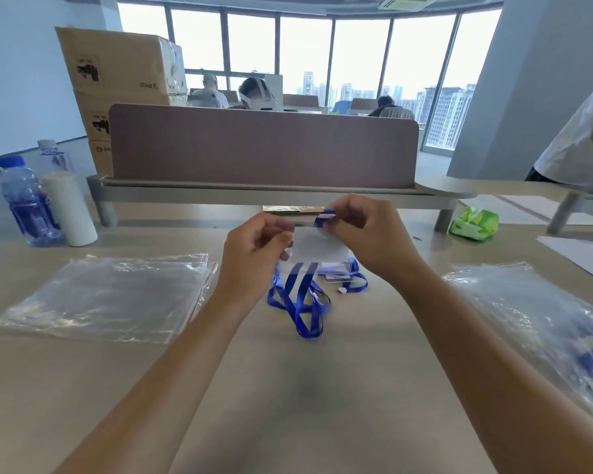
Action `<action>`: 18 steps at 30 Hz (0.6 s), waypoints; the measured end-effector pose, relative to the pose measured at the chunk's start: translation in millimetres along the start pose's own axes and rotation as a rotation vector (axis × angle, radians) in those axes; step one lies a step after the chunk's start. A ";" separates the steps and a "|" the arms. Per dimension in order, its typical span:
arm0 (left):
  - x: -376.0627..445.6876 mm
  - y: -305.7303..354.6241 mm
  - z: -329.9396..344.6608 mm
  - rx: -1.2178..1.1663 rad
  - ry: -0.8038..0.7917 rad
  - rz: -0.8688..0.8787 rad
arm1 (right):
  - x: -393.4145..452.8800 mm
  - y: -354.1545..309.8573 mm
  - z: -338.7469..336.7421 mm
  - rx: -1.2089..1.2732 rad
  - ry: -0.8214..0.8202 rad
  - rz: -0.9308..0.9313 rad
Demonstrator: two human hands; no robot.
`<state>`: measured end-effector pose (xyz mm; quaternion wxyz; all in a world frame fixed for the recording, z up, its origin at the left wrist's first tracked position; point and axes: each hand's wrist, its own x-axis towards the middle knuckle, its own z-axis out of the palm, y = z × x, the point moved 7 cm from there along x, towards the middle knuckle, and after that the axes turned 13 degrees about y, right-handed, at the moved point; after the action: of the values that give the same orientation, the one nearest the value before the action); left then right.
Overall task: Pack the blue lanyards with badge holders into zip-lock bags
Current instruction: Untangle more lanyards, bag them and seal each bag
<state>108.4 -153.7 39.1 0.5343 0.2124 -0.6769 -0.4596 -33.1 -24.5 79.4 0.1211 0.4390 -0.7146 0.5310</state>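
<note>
The desk (288, 388) in front of me is bare wood between my forearms, right down to its near edge. On my left a flat stack of empty zip-lock bags (107, 295) lies with its red-lined edge turned toward my left wrist, a narrow strip of desk between them. On my right a second heap of bags (541, 323) runs off toward the right edge of the view, with blue lanyard showing through the plastic. Behind my hands the grey desk divider (264, 145) closes the far side, its shelf just above my knuckles.

Both my arms reach forward and meet above the middle of the desk, lifted off the surface. My left hand (254, 248) has its fingers curled, thumb and forefinger pinching the top left corner of the clear badge holder (319, 249). My right hand (370, 234) pinches the top right of the holder, where the blue strap and its clip sit; the fingertips are bunched tight together there. The holder hangs upright between the two hands. Its blue lanyard (302, 302) drops from it and lies in loose loops on the desk below. Another badge holder (336, 271) lies flat just behind those loops.

Far left stand a water bottle (24, 203) and a white roll (71, 210), well apart from my hands. A crumpled green packet (474, 222) lies on the far right.
</note>
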 end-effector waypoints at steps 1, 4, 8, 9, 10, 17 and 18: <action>-0.1 -1.1 1.5 0.002 0.002 -0.003 | -2.6 1.8 1.7 0.008 -0.015 0.004; -2.0 -5.3 5.6 0.016 -0.001 -0.008 | -9.6 9.7 4.2 0.045 -0.013 0.066; -6.6 -13.4 10.1 0.050 -0.012 -0.040 | -14.6 18.9 7.0 0.126 0.007 0.116; -7.3 -14.3 10.7 0.055 -0.013 -0.043 | -15.2 20.4 7.4 0.105 0.005 0.096; -8.0 -14.0 11.1 0.061 -0.016 -0.043 | -15.6 22.4 7.9 0.093 -0.001 0.079; -9.2 -14.0 13.0 0.048 -0.029 -0.057 | -13.8 22.4 6.3 0.080 -0.038 0.013; -9.2 -14.5 13.0 0.049 -0.026 -0.054 | -14.5 21.9 6.4 0.075 -0.040 0.022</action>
<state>96.7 -148.5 21.8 0.5074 0.2378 -0.6888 -0.4599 -39.3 -21.7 53.3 0.0846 0.4459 -0.7013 0.5497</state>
